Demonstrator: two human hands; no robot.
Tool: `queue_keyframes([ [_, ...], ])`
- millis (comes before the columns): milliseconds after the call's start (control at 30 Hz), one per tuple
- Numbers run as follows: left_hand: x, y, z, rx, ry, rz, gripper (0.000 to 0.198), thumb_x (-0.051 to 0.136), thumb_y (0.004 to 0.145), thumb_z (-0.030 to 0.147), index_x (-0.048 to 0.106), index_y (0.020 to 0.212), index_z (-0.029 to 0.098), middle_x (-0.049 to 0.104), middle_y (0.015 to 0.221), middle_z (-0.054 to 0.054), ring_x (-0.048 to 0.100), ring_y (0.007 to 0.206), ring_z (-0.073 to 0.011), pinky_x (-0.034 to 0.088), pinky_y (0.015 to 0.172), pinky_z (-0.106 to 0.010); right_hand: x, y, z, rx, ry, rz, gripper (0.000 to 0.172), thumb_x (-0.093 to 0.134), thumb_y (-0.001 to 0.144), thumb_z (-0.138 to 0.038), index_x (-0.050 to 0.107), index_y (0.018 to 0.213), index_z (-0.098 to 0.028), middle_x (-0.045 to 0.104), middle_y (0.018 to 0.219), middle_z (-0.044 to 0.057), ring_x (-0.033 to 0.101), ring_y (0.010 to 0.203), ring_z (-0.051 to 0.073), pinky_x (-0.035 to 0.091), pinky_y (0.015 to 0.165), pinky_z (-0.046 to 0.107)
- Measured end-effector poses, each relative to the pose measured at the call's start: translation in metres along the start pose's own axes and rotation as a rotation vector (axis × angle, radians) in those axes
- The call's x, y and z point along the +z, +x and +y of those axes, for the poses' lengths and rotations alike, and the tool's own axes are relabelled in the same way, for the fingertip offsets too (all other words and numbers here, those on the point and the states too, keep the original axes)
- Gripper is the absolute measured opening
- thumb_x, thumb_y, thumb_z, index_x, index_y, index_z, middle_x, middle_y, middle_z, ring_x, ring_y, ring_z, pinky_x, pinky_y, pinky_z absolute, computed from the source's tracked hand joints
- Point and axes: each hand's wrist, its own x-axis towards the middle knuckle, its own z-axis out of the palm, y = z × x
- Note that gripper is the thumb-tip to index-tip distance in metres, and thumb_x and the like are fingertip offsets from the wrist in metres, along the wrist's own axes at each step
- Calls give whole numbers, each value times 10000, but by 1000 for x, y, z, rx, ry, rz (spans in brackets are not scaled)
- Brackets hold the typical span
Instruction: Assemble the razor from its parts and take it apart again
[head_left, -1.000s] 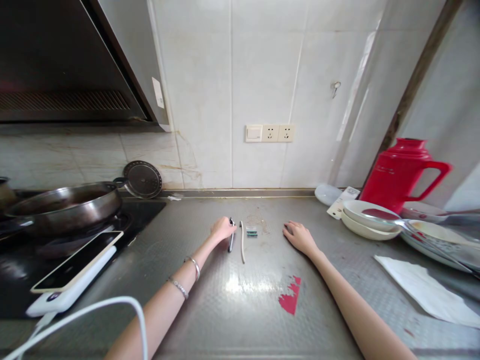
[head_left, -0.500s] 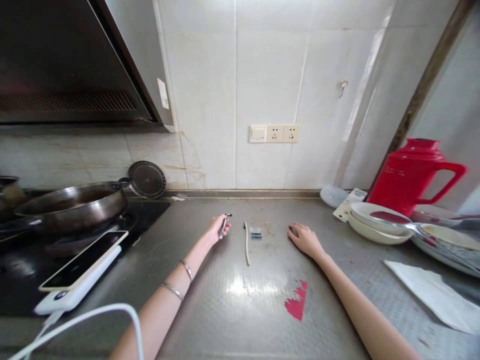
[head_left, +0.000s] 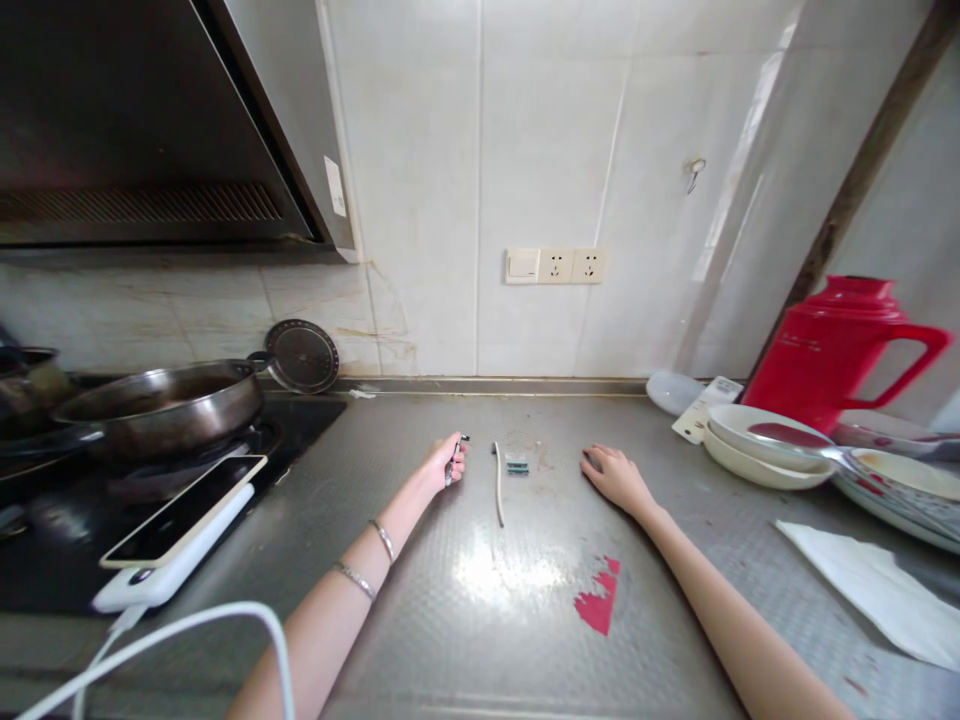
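My left hand (head_left: 445, 463) is closed around a slim black-and-silver tool (head_left: 453, 464), held above the counter. A short dark head sticks out at its top; the fingers hide part of the handle, so I cannot tell its exact kind. Just right of that hand lies a thin white stick or tube (head_left: 500, 490) with a dark end. Beside it is a small teal-and-clear piece (head_left: 517, 465). My right hand (head_left: 616, 477) rests palm down on the counter, fingers stretched out. A dark patch shows by its thumb, too unclear to name. Nearer me lies a torn red scrap (head_left: 598, 603).
At left, a steel pan (head_left: 169, 405) sits on the black stove, with a phone (head_left: 184, 510) on a white power bank (head_left: 172, 560) and a looping white cable (head_left: 225, 610). At right are a red thermos (head_left: 825, 350), stacked bowls (head_left: 757, 470) and a white tissue (head_left: 870, 590).
The view has shifted slightly, moving everything a little to the right. My left hand keeps its hold on the tool, turned slightly so more fingers cover it. My right hand stays in place.
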Motion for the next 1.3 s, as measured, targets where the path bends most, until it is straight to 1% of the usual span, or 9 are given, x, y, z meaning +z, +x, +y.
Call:
queue_keyframes([
  [133,3,-4,1,-114,-61,-77,342,308,909,330,381,618,168,255,415,92,219,291,-23,123,314,-120,1,0,0,0,-2,-8,425,378,844,-389,595,1142,-179,546,1244,128,473,1156,267,376,917,373],
  [233,5,-5,-1,-166,-101,-102,338,300,906,300,356,600,168,334,443,59,255,299,-20,133,305,-116,1,0,0,6,-2,-11,417,384,842,-385,596,1139,-184,543,1248,126,466,1162,269,374,918,381],
  [333,6,-3,-3,-179,-134,-102,336,284,901,291,336,592,170,395,476,32,254,295,-13,138,291,-111,0,0,0,11,3,-10,410,389,840,-382,598,1135,-187,541,1250,129,463,1164,271,373,915,383],
  [500,6,-1,-4,-222,-139,-124,311,322,868,269,328,571,177,308,422,67,203,269,-13,130,269,-106,0,0,1,10,17,-13,401,391,843,-383,600,1129,-195,542,1251,120,469,1159,259,365,921,363],
  [600,5,0,-1,-249,-121,-128,295,347,842,269,317,560,184,277,399,75,208,262,-21,129,265,-109,0,0,1,9,18,-8,394,400,840,-374,598,1129,-194,542,1251,116,472,1153,257,363,920,361],
  [767,2,3,8,-266,-70,-113,274,414,792,285,315,556,189,277,384,73,223,266,-27,147,264,-109,0,1,1,13,13,-14,401,390,844,-379,593,1135,-192,541,1252,118,467,1155,264,371,909,372],
  [900,-1,10,11,-285,3,-84,277,408,791,287,304,551,196,273,375,70,205,259,-26,126,261,-107,1,1,2,11,13,-16,402,389,843,-383,595,1131,-194,544,1247,122,471,1152,266,372,908,375],
  [1100,-4,18,7,-300,107,-78,287,412,806,300,303,559,201,256,367,78,183,251,-29,94,270,-108,3,1,2,10,13,-11,401,392,842,-383,594,1133,-197,545,1246,119,466,1159,264,367,915,370],
  [1300,-5,18,2,-298,181,-80,295,393,821,294,297,555,206,250,358,83,167,245,-28,86,273,-117,1,1,2,0,10,-9,395,390,844,-381,598,1123,-194,555,1234,115,476,1148,258,368,913,356],
])
